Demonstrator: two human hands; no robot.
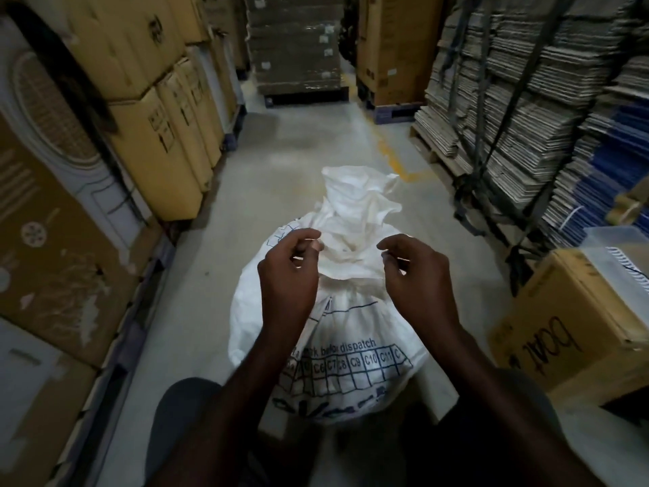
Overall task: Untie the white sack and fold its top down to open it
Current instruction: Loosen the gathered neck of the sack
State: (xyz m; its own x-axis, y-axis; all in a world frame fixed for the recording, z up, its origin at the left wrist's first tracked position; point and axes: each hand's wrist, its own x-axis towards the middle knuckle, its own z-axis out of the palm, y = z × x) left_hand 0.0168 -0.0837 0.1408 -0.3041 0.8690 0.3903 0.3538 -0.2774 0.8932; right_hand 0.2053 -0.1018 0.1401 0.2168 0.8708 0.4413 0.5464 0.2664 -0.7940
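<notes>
A: Obs. Large white woven plastic sack (pixel 337 346) w/ blue printed grid sits on floor between the knees, neck cinched, loose top (pixel 354 198) bunched and upright. Tie itself too small to make out.

B: Hands?

A: Left hand (pixel 288 272) and right hand (pixel 414 275) flank the neck, fingers curled, thumb and forefinger close as if pinching a thin cord; can't tell if anything's held.

B: Method?

A: Est.: find the loose end, pull outward, steady the neck w/ other hand; then roll top down evenly.

B: Surroundings?

A: Grey concrete floor (pixel 298 142), tall brown cardboard cartons (pixel 158 135) left, flattened cardboard stacks (pixel 526 110) right, carton w/ black scrawl (pixel 562 332) near right.
</notes>
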